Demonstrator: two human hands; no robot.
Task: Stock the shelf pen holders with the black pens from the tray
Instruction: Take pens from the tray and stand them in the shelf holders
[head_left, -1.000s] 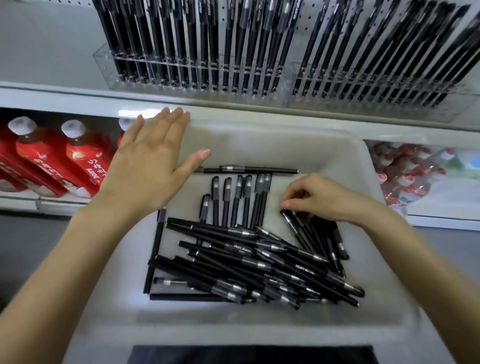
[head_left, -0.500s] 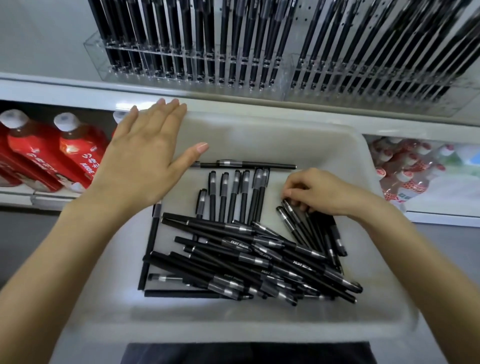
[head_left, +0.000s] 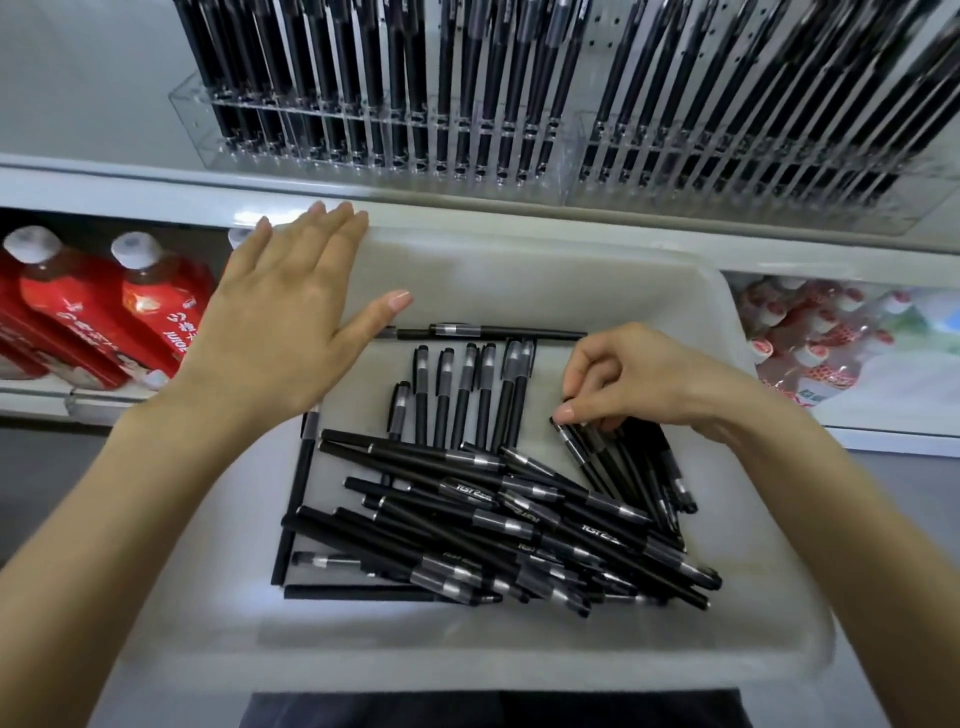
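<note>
L hand (head_left: 280, 332) flat, fingers straight, resting on far-left rim of white plastic tray (head_left: 519, 670). R hand (head_left: 649, 384) fingers curled, pinching cap ends of black capped pens (head_left: 618, 462) at tray's right side.

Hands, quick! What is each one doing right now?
Left hand: open, flat on the far left corner of the tray.
Right hand: fingers curled, pinching the end of a black pen.

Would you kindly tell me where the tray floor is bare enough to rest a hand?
Bare: the far strip between the far wall of the tray and the crosswise pen; the near strip between the pile and the near wall. Crowded: the pile, and the right side, where the right hand pinches the slanted pens.
</note>
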